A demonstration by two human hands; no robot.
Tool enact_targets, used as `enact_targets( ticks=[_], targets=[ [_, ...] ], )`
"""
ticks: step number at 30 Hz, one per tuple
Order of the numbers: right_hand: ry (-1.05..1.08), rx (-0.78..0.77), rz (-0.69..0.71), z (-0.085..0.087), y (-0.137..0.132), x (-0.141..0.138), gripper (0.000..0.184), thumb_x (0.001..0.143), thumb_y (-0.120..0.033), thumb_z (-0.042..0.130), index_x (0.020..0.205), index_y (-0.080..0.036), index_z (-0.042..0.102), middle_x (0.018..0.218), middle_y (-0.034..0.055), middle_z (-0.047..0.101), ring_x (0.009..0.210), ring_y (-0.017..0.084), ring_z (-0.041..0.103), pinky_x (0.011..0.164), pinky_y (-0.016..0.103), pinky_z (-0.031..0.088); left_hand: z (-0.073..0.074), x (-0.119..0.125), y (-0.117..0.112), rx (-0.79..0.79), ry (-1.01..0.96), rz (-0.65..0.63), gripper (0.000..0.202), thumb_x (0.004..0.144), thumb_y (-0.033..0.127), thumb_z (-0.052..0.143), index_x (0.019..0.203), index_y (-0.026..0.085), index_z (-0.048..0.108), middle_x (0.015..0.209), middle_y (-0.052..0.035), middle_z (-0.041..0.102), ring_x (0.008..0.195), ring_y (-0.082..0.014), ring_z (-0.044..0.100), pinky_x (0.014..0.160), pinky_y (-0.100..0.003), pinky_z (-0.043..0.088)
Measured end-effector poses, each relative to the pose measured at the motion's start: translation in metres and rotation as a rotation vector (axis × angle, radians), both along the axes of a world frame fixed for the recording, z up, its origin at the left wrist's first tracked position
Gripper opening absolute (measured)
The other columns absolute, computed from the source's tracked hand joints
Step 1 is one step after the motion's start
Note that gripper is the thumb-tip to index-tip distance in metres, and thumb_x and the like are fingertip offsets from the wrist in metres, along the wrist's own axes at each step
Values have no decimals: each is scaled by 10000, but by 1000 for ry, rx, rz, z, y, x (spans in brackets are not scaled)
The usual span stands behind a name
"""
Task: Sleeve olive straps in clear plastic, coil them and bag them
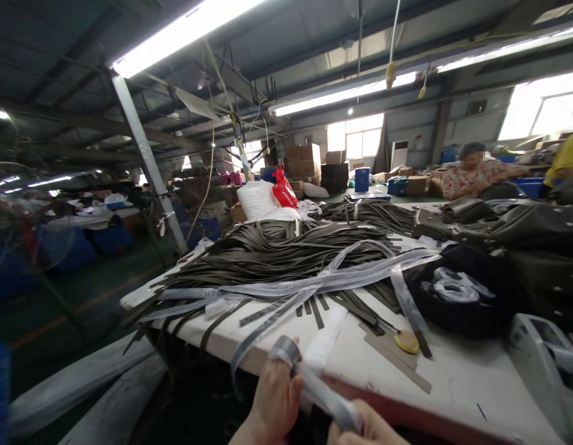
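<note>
"What's the left hand [274, 395] gripping?"
"A curled part of the wrapped strap [325, 392]; the right hand [367, 428] clasps it lower down, the hands a little apart before the near edge of the surface [466, 389]."
"And beyond?"
"Plastic-wrapped strips [290, 287] lie across heaped dark straps [267, 254], and a red bag [285, 191] sits behind them."

I see a red bag [285, 190] beside a white bundle [256, 201], cardboard boxes [302, 167] stacked behind, a lit lamp [184, 34] overhead.

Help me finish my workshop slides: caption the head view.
Left hand and right hand hold a grey strip beside a table heaped with dark straps.
</note>
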State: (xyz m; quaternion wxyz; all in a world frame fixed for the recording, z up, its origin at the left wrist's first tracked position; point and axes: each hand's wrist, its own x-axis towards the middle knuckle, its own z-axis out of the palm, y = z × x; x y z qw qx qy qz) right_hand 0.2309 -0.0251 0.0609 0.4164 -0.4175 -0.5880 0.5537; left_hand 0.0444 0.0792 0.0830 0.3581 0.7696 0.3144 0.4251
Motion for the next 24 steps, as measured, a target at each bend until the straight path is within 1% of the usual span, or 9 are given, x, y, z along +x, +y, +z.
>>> enact_targets(
  ticks=[3, 6, 9, 11, 14, 17, 19, 21, 24],
  targets=[
    [-171, 11, -274, 3, 7, 26, 620, 811, -719, 473, 658, -146, 657, 464, -7, 488, 437, 124, 460, 494, 260, 385, -26, 3, -7, -43, 221, -93, 434, 857, 599, 523, 746, 230, 723, 733, -123, 663, 742, -281, 613, 800, -393, 463],
    [-501, 118, -525, 7, 9, 38, 297, 774, -416, 625, 887, -152, 703, 846, 91, 698, 835, 251, 641, 805, 348, 494, -39, 13, -17, -336, 318, -132, 661, 866, 730, 366, 516, 215, 587, 469, -48, 497, 453, -176, 454, 514, -308, 365],
    [-472, 173, -347, 9, 2, 24, 524, 698, -179, 608, 1221, -214, 614, 1229, 92, 641, 1150, 270, 572, 1025, 369, 415, -37, 19, -22, -834, 197, -239, 759, 782, 852, 315, 499, 195, 567, 327, 14, 340, 313, -132, 321, 389, -270, 248],
    [-370, 170, -215, 5, -2, 5, 456, 733, -147, 552, 1177, -219, 627, 1202, 78, 659, 1120, 253, 594, 1019, 354, 421, -27, 19, -23, -1097, 29, -355, 738, 788, 826, 375, 546, 168, 605, 300, 55, 275, 283, -106, 276, 381, -255, 282],
    [-227, 83, -175, -13, -1, -20, 250, 792, -159, 486, 977, -193, 651, 1005, 62, 707, 942, 233, 642, 893, 341, 480, -1, 17, -23, -1236, -269, -467, 589, 816, 675, 554, 718, 109, 686, 359, 85, 311, 319, -72, 300, 464, -247, 409],
    [-76, -122, -113, -31, 2, -32, 279, 749, -163, 493, 996, -170, 624, 797, 26, 672, 741, 194, 621, 711, 305, 489, 25, 18, -18, -1109, -523, -434, 483, 830, 556, 630, 909, 84, 698, 488, 57, 453, 435, -81, 451, 667, -284, 509],
    [2, -198, -39, -35, -1, -34, 304, 753, -184, 502, 1023, -155, 639, 754, 17, 651, 713, 182, 608, 677, 289, 472, 32, 18, -11, -919, -575, -335, 468, 868, 536, 596, 1018, 98, 667, 593, 21, 548, 552, -117, 544, 826, -343, 515],
    [58, -205, 78, -29, -6, -30, 270, 786, -223, 542, 1000, -148, 689, 826, 39, 671, 789, 187, 620, 736, 297, 475, 29, 17, -3, -615, -482, -188, 449, 918, 526, 521, 1081, 122, 631, 715, -28, 627, 712, -171, 612, 949, -390, 474],
    [142, -180, 254, -12, -13, -14, 217, 810, -304, 650, 925, -149, 749, 881, 63, 691, 845, 196, 626, 820, 323, 479, 11, 12, 6, -108, -127, 0, 425, 974, 491, 393, 1023, 144, 633, 952, -131, 681, 1016, -256, 618, 1046, -419, 396]
  ],
)
